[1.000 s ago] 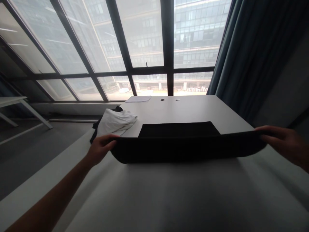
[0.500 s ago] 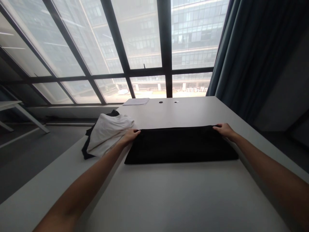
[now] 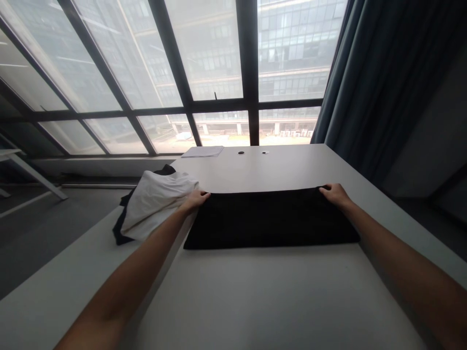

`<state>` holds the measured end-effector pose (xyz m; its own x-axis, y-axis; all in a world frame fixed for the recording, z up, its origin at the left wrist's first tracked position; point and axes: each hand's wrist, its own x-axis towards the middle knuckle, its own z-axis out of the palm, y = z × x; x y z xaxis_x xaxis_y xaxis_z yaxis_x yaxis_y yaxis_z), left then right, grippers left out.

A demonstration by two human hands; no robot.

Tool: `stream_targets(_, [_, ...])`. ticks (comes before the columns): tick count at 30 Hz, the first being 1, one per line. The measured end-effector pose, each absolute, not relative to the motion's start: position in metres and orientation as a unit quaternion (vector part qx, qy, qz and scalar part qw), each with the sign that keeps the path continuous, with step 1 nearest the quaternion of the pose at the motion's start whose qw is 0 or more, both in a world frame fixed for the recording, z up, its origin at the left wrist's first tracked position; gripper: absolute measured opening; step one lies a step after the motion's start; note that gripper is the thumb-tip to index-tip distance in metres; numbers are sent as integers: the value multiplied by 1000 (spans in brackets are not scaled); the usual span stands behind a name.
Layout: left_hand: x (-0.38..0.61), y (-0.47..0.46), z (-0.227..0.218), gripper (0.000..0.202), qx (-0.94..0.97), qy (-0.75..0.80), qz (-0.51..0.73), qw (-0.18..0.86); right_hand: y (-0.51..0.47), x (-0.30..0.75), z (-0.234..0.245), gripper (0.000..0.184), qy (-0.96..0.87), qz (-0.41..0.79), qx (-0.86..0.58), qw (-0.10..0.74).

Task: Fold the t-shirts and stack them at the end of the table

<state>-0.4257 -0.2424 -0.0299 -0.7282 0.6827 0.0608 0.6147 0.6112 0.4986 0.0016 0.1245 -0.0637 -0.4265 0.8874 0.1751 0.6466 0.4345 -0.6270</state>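
A black cloth (image 3: 270,218) lies folded flat on the white table (image 3: 277,301), wider than it is deep. My left hand (image 3: 195,200) rests on its far left corner, fingers closed over the edge. At the far right corner my right hand (image 3: 334,193) holds the cloth the same way, fingers curled on the fabric. Both arms reach forward across the table.
A white garment (image 3: 155,201) lies crumpled over a dark one (image 3: 122,228) at the table's left edge. A sheet of paper (image 3: 203,151) and two round cable holes (image 3: 241,152) sit near the far edge. Large windows and a dark curtain (image 3: 368,82) stand behind.
My hands carried the near edge of the black cloth away from me and laid it on the far edge, folding the cloth in half. Since half a second ago they have hardly moved.
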Motion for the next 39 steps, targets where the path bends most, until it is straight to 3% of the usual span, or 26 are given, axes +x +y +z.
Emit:
stream_targets(6, [-372,-226,-27,52,405,885,218,-71,70,-27,-48,45,-868,20,-417,268])
stream_targets(12, [-240,-177,-52,51,597,789,140,-33,-36,-91,-52,47,-945,74,-241,208])
stream_targets(17, [-210,-168,-78,54,622,778,88,-30,-76,-104,-78,54,-956,114,-220,155])
stream_targets(21, [-217,-169,-79,53,610,787,89,-29,-65,-100,-74,55,-953,133,-227,149])
stream_targets(26, [-216,-167,-77,52,606,789,96,-29,-17,-79,-67,57,-925,71,-316,199])
stream_targets(31, [-217,-167,-78,53,602,792,93,-21,23,-59,-78,63,-917,100,-364,127])
stream_targets(39, [-219,-165,-80,54,602,793,95,-19,64,-36,-82,56,-878,139,-406,212])
